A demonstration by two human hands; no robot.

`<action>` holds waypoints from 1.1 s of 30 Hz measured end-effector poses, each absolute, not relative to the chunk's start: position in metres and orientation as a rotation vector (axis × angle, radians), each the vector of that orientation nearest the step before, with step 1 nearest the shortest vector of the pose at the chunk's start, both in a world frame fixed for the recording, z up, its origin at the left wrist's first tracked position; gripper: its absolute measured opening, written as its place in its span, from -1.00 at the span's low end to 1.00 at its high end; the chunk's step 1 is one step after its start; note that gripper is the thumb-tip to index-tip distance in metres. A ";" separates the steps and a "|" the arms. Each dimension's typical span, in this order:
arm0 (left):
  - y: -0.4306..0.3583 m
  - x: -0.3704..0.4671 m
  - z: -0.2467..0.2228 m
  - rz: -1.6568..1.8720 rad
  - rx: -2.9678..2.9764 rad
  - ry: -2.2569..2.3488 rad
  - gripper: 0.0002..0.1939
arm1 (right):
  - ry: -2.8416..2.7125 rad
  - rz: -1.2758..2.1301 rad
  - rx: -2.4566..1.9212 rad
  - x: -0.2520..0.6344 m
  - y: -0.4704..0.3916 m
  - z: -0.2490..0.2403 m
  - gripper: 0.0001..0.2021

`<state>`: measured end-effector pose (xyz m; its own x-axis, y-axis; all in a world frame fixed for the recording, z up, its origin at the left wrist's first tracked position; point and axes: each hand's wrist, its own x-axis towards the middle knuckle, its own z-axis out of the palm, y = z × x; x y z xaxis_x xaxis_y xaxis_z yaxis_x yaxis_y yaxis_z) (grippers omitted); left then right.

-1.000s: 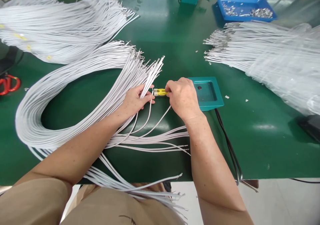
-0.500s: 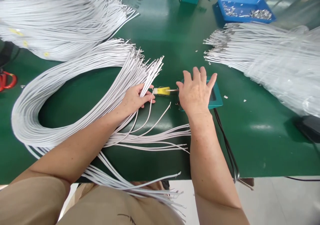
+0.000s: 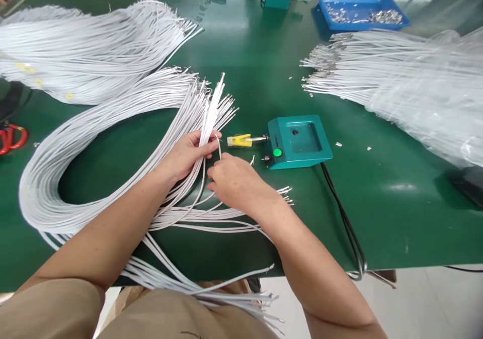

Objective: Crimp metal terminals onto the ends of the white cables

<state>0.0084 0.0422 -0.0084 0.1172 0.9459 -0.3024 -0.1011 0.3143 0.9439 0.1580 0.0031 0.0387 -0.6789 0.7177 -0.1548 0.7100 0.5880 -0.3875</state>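
My left hand (image 3: 186,153) is closed around a small bunch of white wires (image 3: 213,108) whose ends stick up past the thumb. Close beside it, my right hand (image 3: 234,180) pinches a single white wire (image 3: 219,148) near its end. Under the left forearm runs a large looped bundle of white wires (image 3: 41,178). To the right of both hands sits a teal tester box (image 3: 324,150) with a green lit button (image 3: 277,152). A yellow clip (image 3: 243,140) projects from its left side, apart from my fingers.
A second white wire bundle (image 3: 94,47) lies at the back left, near red-handled scissors (image 3: 15,137). More wires in clear plastic (image 3: 422,97) lie at the right. A blue tray (image 3: 362,26) of small metal parts stands behind. Black cables (image 3: 343,218) run over the front edge.
My right hand has come off the teal box and moved left to the wire, leaving the box uncovered. My left hand has shifted slightly left, away from the yellow clip, and its bunch stands more upright.
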 end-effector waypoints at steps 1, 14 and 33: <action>0.042 0.008 -0.007 0.961 0.887 1.180 -0.68 | -2.820 0.725 -1.300 0.155 -0.001 0.038 -0.84; 0.038 0.004 -0.004 0.971 0.930 1.006 -0.59 | -1.815 1.446 -1.481 0.168 0.032 0.018 -0.74; 0.036 0.011 -0.009 1.014 1.228 1.148 -0.67 | -1.271 1.370 -1.301 0.175 0.040 0.011 -0.82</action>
<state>0.0112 0.0359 -0.0085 0.1584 0.9829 -0.0942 0.0287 0.0908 0.9955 0.1747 0.0398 0.0106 -0.1106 0.9836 -0.1422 0.0677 -0.1353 -0.9885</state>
